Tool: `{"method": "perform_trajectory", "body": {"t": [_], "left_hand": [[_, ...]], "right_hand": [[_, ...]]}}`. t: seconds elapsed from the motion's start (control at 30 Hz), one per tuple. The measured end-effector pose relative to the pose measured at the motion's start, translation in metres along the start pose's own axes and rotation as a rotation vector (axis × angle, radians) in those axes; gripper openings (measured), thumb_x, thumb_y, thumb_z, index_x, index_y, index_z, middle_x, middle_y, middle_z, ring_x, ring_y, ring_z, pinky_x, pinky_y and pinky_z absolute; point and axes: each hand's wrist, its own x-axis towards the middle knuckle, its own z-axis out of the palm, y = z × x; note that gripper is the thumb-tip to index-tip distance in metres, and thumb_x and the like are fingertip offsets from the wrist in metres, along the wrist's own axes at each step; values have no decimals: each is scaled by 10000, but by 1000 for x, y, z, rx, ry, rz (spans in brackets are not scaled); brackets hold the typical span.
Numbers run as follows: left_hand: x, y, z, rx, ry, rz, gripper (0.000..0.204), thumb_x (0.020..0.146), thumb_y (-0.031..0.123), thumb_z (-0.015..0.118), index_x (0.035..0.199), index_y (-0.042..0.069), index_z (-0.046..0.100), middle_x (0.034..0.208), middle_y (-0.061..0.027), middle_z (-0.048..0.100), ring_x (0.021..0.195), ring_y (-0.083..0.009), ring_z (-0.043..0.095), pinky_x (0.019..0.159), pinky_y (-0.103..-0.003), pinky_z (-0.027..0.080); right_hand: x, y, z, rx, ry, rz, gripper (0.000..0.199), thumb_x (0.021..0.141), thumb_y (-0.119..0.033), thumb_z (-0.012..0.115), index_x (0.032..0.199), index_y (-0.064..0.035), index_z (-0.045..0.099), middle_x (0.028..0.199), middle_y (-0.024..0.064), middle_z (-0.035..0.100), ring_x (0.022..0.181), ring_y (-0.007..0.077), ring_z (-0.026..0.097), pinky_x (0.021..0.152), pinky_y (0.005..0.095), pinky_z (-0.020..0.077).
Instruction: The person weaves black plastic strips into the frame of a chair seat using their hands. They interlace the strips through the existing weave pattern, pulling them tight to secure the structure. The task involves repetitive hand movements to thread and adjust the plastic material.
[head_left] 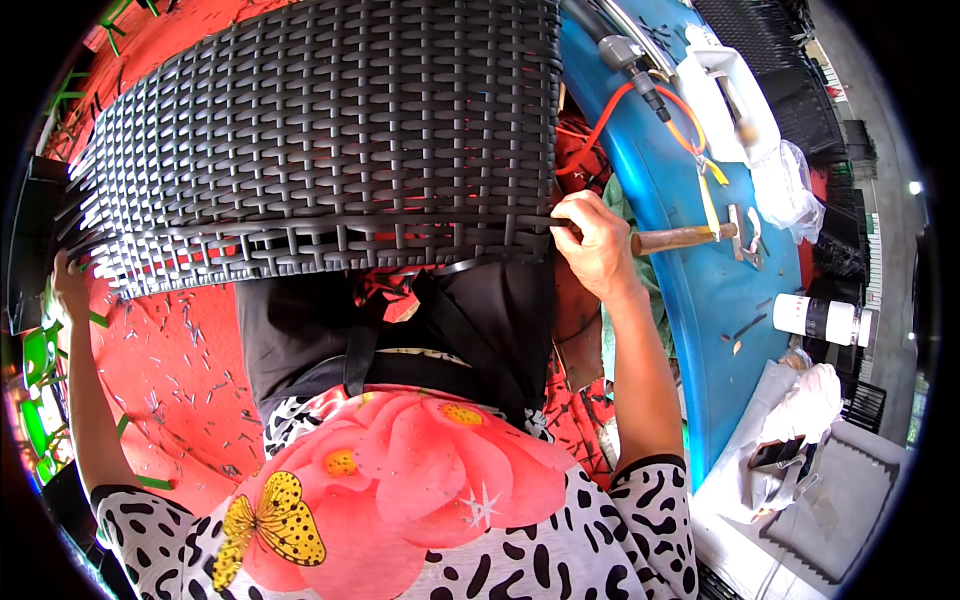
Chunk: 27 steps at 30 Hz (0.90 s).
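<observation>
A black woven rattan-style panel [330, 130] of flat plastic strips spans the upper left, over my lap. At its right edge my right hand [597, 243] is closed, thumb and fingers pinching a thin black plastic strip [480, 219] that runs across the weave near its lower edge. My left hand [70, 287] is at the far left end of the panel, beside the loose strip ends [85, 225]. Its fingers look bent and closed there, but what they hold is too small to make out.
On the blue table [650, 170] to the right lie a wooden-handled hammer [685, 238], a power tool with an orange cord [625, 55], a white tray [735, 105] and a white bottle [815, 318]. A white bag [765, 450] is nearer. Black scraps litter the red floor [180, 370].
</observation>
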Motion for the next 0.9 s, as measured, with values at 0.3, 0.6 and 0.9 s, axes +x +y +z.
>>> {"method": "perform_trajectory", "body": {"t": [0.3,0.6,0.9], "left_hand": [[-58,480,-223,-737,-102,815,339,691,163,699,979,28,582,1018,-119,552,945,-296,516,820,-439,399],[-84,572,-232,-758,-233,1013,158,716,135,656,807,70,545,788,-69,494,768,-266,506,678,-400,385],[-68,554,-229,-951,-388,849,99,728,77,624,737,37,534,697,-112,480,650,-313,520,587,-401,421]], "right_hand": [[-10,10,5,235,45,217,233,663,75,670,861,-10,581,869,89,605,773,230,625,652,300,496],[-17,8,23,535,184,308,236,695,98,639,908,6,596,924,72,592,808,152,612,709,259,506],[-23,18,37,1058,265,434,194,764,50,688,933,15,599,889,11,588,776,61,555,696,184,469]]}}
